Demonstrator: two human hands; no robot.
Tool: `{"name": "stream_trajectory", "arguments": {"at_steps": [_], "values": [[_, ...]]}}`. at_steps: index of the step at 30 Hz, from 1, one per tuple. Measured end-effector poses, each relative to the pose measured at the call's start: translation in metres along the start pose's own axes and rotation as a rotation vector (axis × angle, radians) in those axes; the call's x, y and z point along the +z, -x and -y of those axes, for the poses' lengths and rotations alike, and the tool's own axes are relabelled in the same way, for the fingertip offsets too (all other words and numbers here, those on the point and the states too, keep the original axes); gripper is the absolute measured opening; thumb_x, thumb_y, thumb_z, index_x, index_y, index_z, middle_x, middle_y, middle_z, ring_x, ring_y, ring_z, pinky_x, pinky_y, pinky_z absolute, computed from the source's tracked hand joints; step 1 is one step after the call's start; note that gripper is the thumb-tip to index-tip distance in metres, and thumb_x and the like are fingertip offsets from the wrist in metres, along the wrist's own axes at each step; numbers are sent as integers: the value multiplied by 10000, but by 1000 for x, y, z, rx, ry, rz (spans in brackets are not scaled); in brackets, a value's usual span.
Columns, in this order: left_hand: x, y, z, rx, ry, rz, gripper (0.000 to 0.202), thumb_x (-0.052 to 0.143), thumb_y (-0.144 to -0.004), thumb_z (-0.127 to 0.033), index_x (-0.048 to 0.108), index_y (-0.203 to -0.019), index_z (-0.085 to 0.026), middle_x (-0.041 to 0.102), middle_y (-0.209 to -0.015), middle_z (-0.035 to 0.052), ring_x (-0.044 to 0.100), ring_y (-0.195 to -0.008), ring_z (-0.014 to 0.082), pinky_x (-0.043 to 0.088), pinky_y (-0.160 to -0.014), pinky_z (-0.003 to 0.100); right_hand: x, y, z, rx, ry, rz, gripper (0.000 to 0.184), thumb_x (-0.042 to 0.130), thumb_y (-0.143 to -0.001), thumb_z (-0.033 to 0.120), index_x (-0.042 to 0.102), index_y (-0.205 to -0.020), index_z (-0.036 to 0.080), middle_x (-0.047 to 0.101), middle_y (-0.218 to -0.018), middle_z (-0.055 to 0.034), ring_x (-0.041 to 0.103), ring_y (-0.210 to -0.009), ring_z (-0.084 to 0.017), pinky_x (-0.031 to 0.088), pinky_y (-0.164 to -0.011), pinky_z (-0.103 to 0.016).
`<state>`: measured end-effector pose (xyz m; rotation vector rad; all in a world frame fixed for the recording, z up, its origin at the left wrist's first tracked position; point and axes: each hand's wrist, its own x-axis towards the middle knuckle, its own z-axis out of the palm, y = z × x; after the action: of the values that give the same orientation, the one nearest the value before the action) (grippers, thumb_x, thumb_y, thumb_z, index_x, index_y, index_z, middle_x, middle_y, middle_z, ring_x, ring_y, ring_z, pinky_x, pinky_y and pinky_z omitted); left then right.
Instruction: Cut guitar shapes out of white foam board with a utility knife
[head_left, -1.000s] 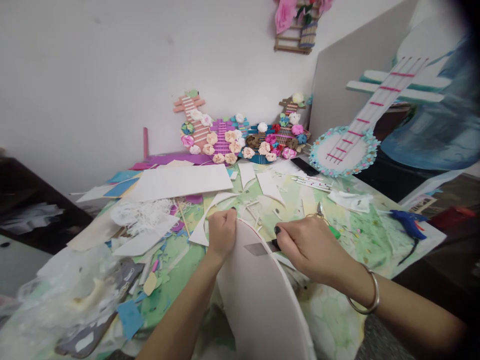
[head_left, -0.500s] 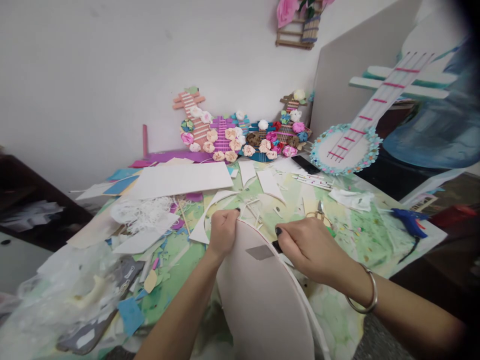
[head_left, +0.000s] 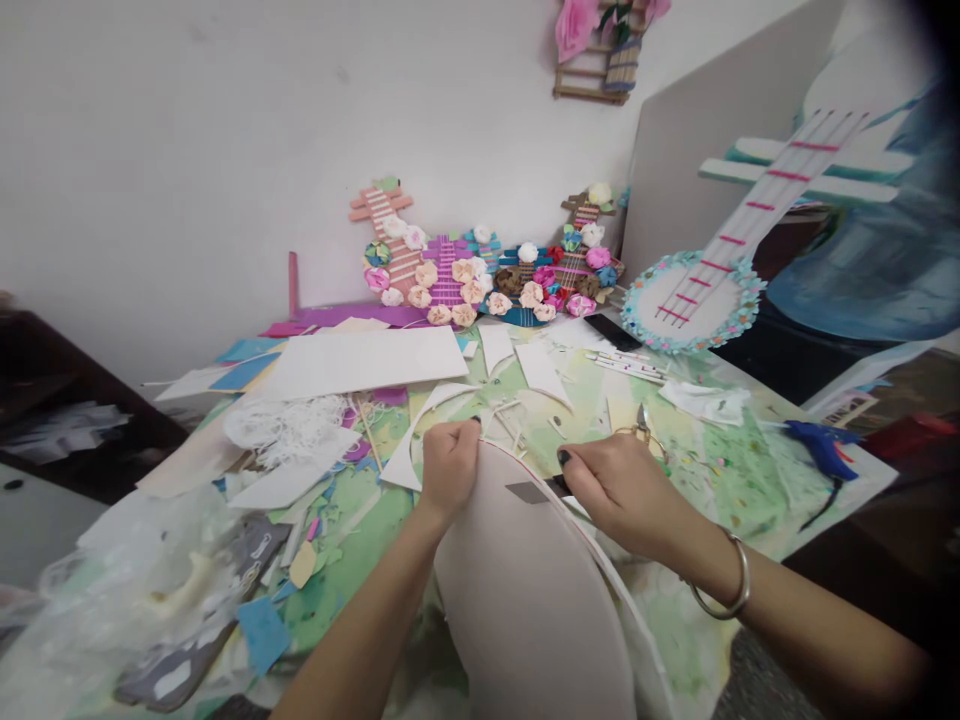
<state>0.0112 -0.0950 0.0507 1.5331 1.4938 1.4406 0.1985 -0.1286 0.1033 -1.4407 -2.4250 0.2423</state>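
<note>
A large pale foam board [head_left: 525, 610] with a curved outline stands tilted toward me, its lower end running out of view. My left hand [head_left: 451, 460] is closed on its upper left edge, thumb on top. In my closed right hand [head_left: 619, 485] is a craft knife [head_left: 529, 492]; its flat grey blade lies across the board's right edge and the handle is mostly hidden by my fingers. Along that right edge a narrow white strip [head_left: 626, 605] stands partly apart from the board. Just beyond my right hand lie scissors [head_left: 642, 425] with gold handles.
White board offcuts [head_left: 540, 375] and a white sheet [head_left: 367, 360] lie behind my hands. Shredded paper [head_left: 292, 435] and plastic wrap [head_left: 165, 560] are on the left. A blue glue gun [head_left: 825, 448] rests at the right. Several flower-trimmed model instruments [head_left: 450, 275] stand along the wall.
My right hand has drawn slightly to the right, so less of the blade overlaps the board. The strip's lower end has shifted outward. My left hand keeps its hold.
</note>
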Motion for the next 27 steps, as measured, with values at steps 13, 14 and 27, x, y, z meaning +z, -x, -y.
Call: {"name": "stream_trajectory", "arguments": {"at_steps": [13, 14, 27], "values": [[-2, 3, 1, 78, -226, -70, 439, 394, -821, -372, 302, -431, -193, 278, -419, -38, 298, -433, 93, 194, -483, 279, -2, 0, 2, 8, 34, 4, 366, 294, -856, 278, 343, -515, 153, 289, -463, 25, 217, -462, -75, 124, -544, -292], [-2, 4, -1, 99, -211, -56, 430, 389, -831, -373, 365, -443, -186, 342, -432, -29, 339, -450, 97, 222, -492, 273, -2, 0, 2, 7, 28, 3, 365, 293, -856, 277, 344, -516, 153, 294, -465, 25, 220, -463, -75, 125, -545, -291], [6, 9, -22, 155, 4, -3, 461, 350, -866, -346, 304, -435, -190, 284, -406, -40, 296, -413, 76, 228, -463, 265, -4, 7, 12, -54, -10, -40, 326, 317, -852, 277, 357, -552, 155, 370, -491, 23, 264, -478, -71, 134, -546, -284]]}}
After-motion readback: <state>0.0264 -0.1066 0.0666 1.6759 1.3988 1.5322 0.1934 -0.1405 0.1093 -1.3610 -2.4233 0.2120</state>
